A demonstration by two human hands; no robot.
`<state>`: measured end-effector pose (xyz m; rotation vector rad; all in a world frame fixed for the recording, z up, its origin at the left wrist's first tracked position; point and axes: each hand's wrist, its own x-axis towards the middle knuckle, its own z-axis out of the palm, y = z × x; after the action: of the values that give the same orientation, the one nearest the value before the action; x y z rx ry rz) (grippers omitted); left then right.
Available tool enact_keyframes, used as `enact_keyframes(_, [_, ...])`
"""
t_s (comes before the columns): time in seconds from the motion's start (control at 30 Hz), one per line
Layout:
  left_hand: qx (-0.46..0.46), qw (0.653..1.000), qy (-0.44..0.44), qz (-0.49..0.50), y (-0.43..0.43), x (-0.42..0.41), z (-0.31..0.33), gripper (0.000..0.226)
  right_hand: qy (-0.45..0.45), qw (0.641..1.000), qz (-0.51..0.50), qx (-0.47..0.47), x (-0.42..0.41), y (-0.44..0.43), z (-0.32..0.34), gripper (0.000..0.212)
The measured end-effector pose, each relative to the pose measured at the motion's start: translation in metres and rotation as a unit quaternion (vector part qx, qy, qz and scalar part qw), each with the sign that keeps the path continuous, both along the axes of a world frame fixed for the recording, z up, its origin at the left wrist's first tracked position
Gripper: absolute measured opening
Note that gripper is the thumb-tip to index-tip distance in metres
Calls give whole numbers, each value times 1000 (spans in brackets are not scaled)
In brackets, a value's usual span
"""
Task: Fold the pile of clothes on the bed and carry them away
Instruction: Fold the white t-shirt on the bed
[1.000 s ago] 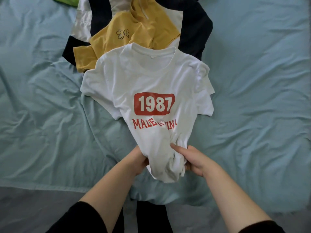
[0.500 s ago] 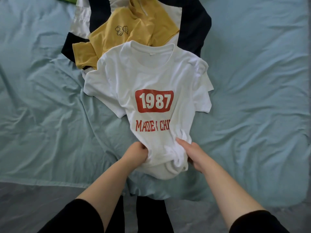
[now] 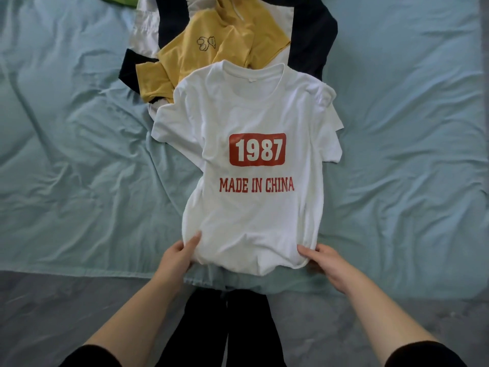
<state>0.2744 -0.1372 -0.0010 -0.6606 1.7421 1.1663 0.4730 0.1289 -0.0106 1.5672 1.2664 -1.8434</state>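
A white T-shirt (image 3: pixel 251 207) lies face up on the pale blue-green bed sheet (image 3: pixel 79 154), collar at twelve o'clock and hem at six, spread fairly flat with the red "1987" block and "MADE IN CHINA" readable; its sleeves stick out toward nine and three o'clock, the right one somewhat rumpled. The left hand (image 3: pixel 176 256) grips the hem at about seven o'clock of the shirt – thumb on top of the cloth, the other fingers tucked beneath it and mostly hidden; the right hand (image 3: pixel 326 263) grips the hem at about five o'clock the same way, thumb over the edge and fingers curled under. At twelve o'clock, partly under the white collar, lies a crumpled yellow shirt (image 3: pixel 211 56) with a small outline drawing on it; beneath that is a dark and white garment (image 3: pixel 312 30), and a scrap of green cloth (image 3: pixel 119 0) shows at eleven o'clock by the top edge. At six o'clock the sheet's edge meets a grey surface (image 3: pixel 53 313) – the person's black trouser legs (image 3: pixel 225 327) stand there.
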Motion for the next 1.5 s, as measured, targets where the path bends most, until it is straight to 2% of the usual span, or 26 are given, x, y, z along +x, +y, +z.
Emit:
enact_keyframes(0.07, [14,996,-33,-82,0,3,11,30,-8,999,50,20,5,-13,10,14])
enact_keyframes(0.17, [-6,984,19,-176,-6,3,30,24,-4,995,12,95,9,-28,26,5])
enact_keyframes(0.3, [-16,985,87,-145,-18,-7,49,23,-21,969,-117,215,13,-34,53,12])
enact_keyframes(0.4, [-8,989,104,-101,-30,-12,51,29,-56,948,-123,287,27,-29,63,22])
enact_keyframes(0.53, [-12,992,92,-89,-42,-6,31,25,-81,959,-61,266,47,-28,47,20])
enact_keyframes(0.7, [-46,986,27,-156,-66,14,-17,27,-107,971,-26,211,72,-32,1,17])
enact_keyframes(0.77, [-93,974,55,-197,-81,25,-29,29,-118,973,-34,197,84,-37,-13,6])
enact_keyframes(0.87, [-123,970,111,-178,-97,37,-32,30,-118,963,-34,241,100,-42,-23,21])
enact_keyframes(0.93, [-141,953,157,-215,-103,41,-30,28,-126,954,19,271,111,-44,-22,27])
enact_keyframes(1.03, [-196,904,202,-322,-110,41,-28,30,-151,942,129,272,121,-43,-25,30])
enact_keyframes(1.13, [-198,895,185,-355,-111,40,-31,29,-160,931,166,284,128,-42,-29,28])
enact_keyframes(1.2, [-173,909,181,-332,-106,38,-28,28,-164,906,179,345,125,-43,-22,24])
enact_keyframes(1.27, [-162,920,205,-292,-95,31,-23,35,-138,850,224,457,111,-42,-16,24])
enact_keyframes(1.33, [-161,921,236,-264,-77,17,-21,40,-55,785,298,540,84,-43,-16,28])
enact_keyframes(1.4, [-153,924,241,-255,-57,2,-26,41,30,737,372,564,44,-44,-23,40])
enact_keyframes(1.5, [-143,938,229,-217,-37,-13,-41,35,61,717,459,522,-10,-54,-42,64])
